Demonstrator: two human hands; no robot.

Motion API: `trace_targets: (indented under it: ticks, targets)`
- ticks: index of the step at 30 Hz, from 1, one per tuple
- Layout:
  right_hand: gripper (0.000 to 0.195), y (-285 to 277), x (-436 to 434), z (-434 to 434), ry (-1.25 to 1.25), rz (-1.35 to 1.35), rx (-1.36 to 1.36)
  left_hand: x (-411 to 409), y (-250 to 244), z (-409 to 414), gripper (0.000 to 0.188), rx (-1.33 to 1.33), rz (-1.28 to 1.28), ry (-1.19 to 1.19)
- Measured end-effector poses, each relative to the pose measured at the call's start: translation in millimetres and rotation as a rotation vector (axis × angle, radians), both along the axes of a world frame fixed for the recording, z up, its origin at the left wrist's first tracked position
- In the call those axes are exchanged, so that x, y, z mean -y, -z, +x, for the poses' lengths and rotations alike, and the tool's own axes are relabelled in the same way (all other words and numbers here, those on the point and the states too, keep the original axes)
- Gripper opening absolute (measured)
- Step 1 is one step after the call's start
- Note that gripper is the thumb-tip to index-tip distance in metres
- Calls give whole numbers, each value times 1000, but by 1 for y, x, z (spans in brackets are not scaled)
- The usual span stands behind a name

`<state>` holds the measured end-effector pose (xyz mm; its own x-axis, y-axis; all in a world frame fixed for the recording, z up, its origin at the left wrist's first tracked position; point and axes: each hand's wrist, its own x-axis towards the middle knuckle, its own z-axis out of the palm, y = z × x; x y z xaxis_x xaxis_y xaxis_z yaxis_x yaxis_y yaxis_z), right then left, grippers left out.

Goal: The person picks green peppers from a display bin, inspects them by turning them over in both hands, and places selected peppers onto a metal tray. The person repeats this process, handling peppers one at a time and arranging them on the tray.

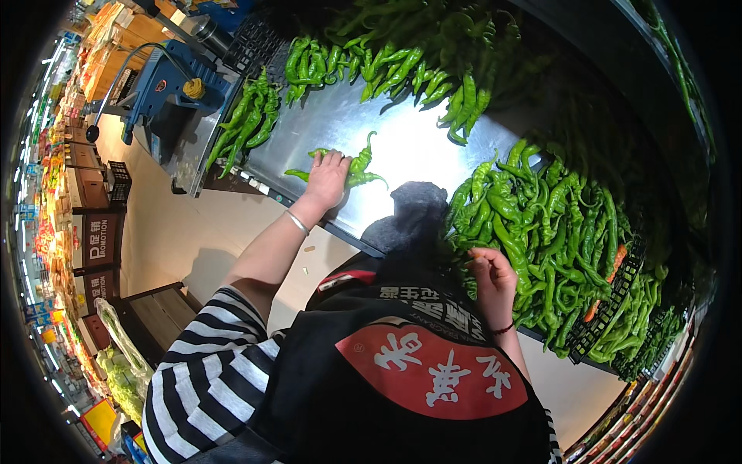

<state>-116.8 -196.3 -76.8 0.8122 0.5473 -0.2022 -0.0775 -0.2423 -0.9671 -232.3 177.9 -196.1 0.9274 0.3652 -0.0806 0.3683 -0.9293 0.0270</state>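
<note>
My left hand (327,181) lies palm down over a few long green peppers (364,159) on a shiny metal display surface (400,124). Their tips and stems stick out on both sides of the fingers. Close to my body, my right hand (494,275) is raised with its fingers curled, beside a large heap of green peppers (539,214). A small orange-brown spot shows at its fingertips; whether it holds something there is unclear. A row of green peppers (400,69) lines the far side of the metal, and a small bunch (249,122) rests at the left end.
A black plastic crate edge (608,301) divides the heap from paler peppers (629,316). Orange carrots (618,262) lie by it. A blue bag-sealing device (165,87) stands at the upper left. Below on the left are a dark wooden stand (159,316) and leafy greens (119,377).
</note>
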Motion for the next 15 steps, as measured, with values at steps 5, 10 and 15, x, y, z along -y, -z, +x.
trace_targets:
  ticks: [5,10,15]
  targets:
    - [13,-5,4,-3,-48,-51,-69,-10,-6,15,50,49,-245,-192]
    - [13,-3,9,-10,-27,-94,-57,-4,-12,49,56,244,-381,-372]
    - [11,-6,8,-12,17,-90,-63,-8,-2,67,79,167,-344,-418]
